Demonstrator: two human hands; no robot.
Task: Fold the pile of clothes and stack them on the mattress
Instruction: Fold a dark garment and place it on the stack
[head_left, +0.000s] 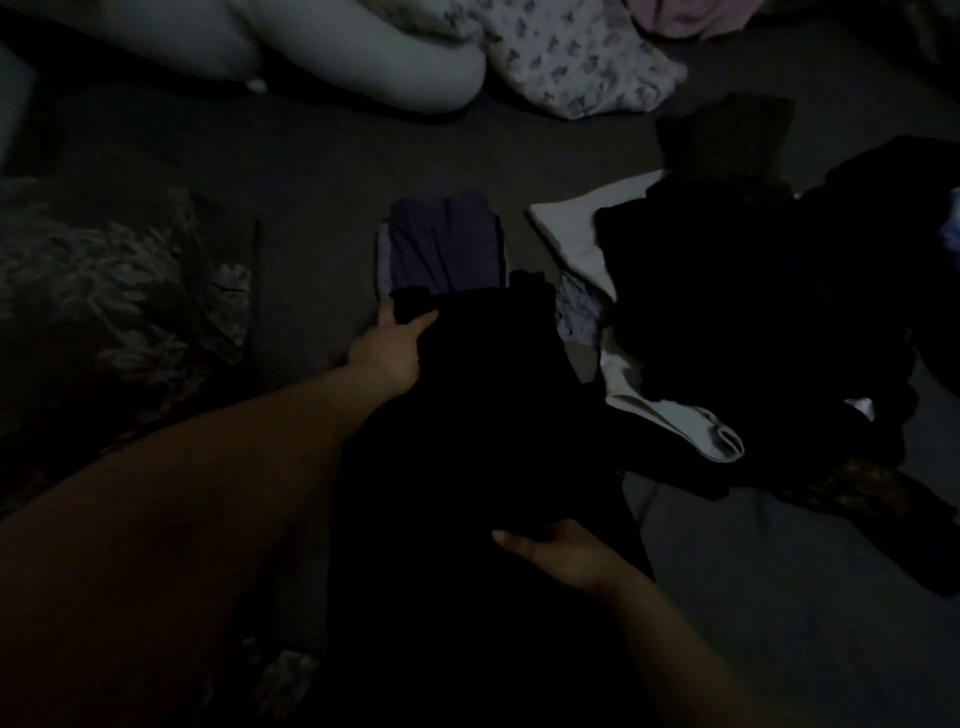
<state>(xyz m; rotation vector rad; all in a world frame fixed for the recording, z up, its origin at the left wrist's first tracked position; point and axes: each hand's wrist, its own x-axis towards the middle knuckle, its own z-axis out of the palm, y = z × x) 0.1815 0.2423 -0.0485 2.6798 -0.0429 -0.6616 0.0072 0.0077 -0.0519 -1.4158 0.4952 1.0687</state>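
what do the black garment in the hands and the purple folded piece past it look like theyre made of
Black garment: soft matte fabric, probably a knit or cotton; it drapes limply between the left hand and right hand with no shine. The dim light hides any weave.
Purple folded piece: thin, smooth cloth, perhaps jersey; it lies flat with soft lengthwise creases and a dull finish.

free: bare mattress (322, 171) left of folded stack (444, 244) | blocked: clothes pile (727, 312) right, pillows (363, 57) beyond
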